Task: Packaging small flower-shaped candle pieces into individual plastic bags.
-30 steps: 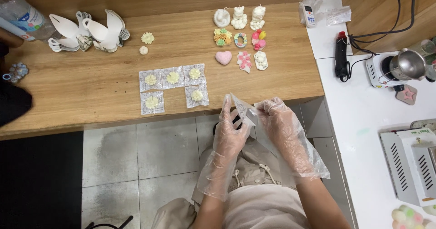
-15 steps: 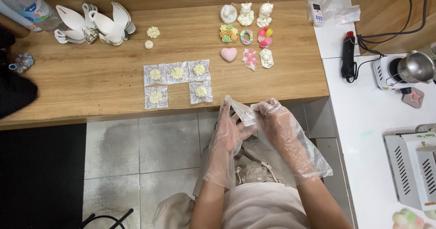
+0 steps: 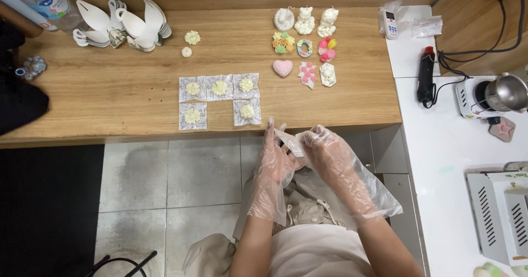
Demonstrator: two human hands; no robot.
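Both my hands wear loose clear plastic gloves and meet just below the wooden table's (image 3: pixel 110 101) front edge. My left hand (image 3: pixel 274 164) and my right hand (image 3: pixel 327 153) both pinch a small clear plastic bag (image 3: pixel 290 143) between them. On the table just above lie several small clear bags (image 3: pixel 220 98), each holding a pale yellow flower-shaped piece. Two loose pale flower pieces (image 3: pixel 190 42) lie farther back.
Small coloured and white figurines (image 3: pixel 305 49) stand at the back right of the table. White wing-shaped holders (image 3: pixel 124 24) and a plastic bottle (image 3: pixel 38 2) sit at the back left. A white counter (image 3: pixel 456 145) at right carries a black tool, a metal pot and a white machine.
My hands have stayed together on the small bag, shifting slightly. The view has drifted a little, so the table sits lower in the frame.
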